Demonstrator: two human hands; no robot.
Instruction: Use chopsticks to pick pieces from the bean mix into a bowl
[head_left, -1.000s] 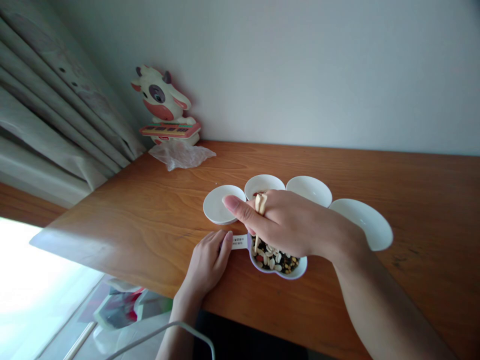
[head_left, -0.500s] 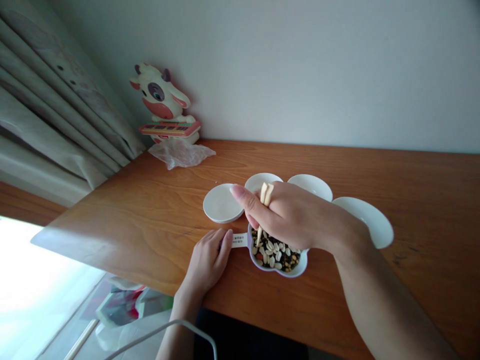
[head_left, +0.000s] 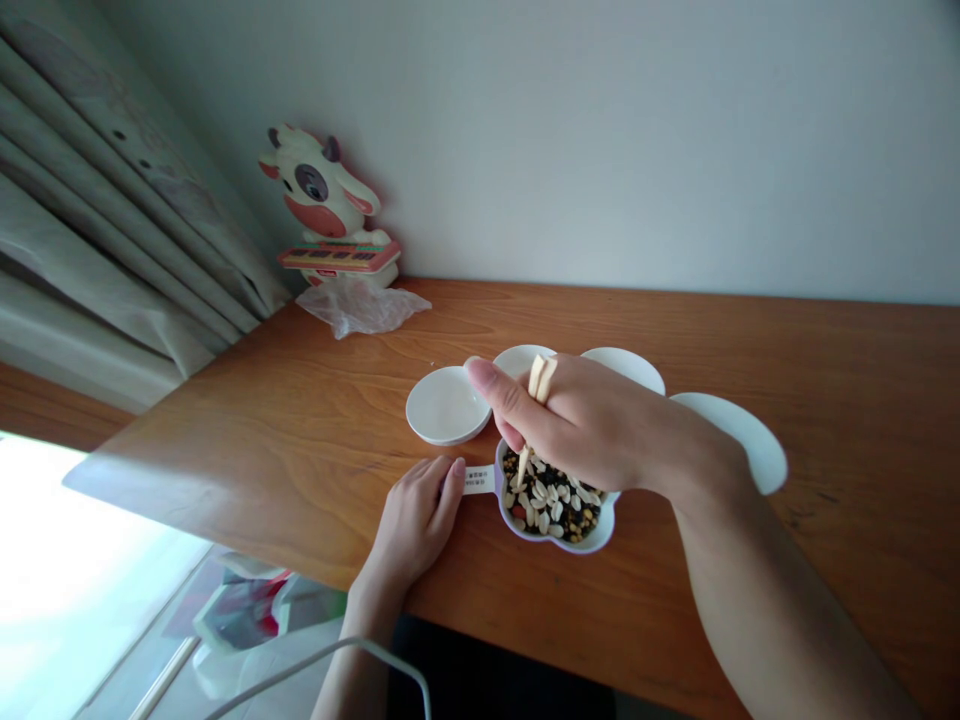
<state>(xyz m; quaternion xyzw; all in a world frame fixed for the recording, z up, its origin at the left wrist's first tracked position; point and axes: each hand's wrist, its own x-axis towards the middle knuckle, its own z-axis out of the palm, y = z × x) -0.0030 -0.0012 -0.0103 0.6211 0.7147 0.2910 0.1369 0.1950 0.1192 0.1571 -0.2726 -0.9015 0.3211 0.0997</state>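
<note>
Chopsticks (head_left: pixel 541 382) are held in the right hand (head_left: pixel 589 420), whose lower fingers are hidden; their tips are set among nuts (head_left: pixel 541 508) in the handled bowl (head_left: pixel 604 528). The handle's end is covered by the left hand (head_left: pixel 420 515), curled around it. White bowls (head_left: pixel 630 370) behind are partly masked.

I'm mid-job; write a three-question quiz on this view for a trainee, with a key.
1. What does the right hand hold?
2. True or false: the left hand is at the labelled handle of the filled dish.
3. In the picture, where does the toy cow stand relative to the white bowls?
A) Left and farther back
B) Right
C) Nearer the camera

Key:
1. A pair of pale chopsticks
2. True
3. A
</note>
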